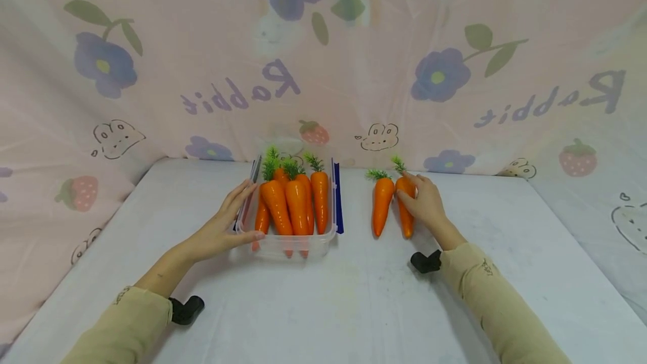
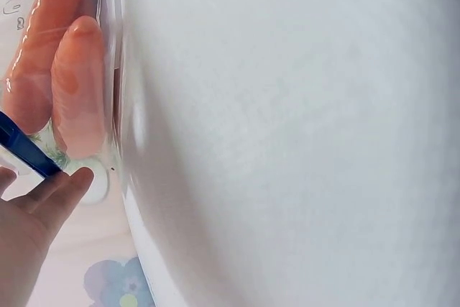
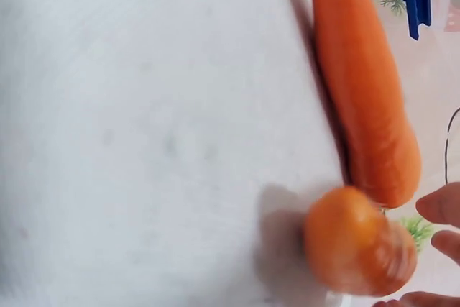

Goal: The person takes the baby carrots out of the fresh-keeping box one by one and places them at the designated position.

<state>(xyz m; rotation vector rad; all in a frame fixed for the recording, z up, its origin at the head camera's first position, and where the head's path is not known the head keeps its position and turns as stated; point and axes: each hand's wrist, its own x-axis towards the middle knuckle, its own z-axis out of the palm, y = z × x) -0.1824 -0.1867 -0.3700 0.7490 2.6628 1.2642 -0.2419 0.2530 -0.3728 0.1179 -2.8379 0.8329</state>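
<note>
Fingers of the right hand, parted around the rightmost faux carrot, grip unclear, probably needed its shoulder pinched while the straight-fingered left hand touched the plastic box.

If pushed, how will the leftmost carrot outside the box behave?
The loose carrot will probably roll, perhaps in an arc, given its rounded, tapered body. Its glossy surface may prove slippery. The thin, feathery green top looks likely to bend.
</note>
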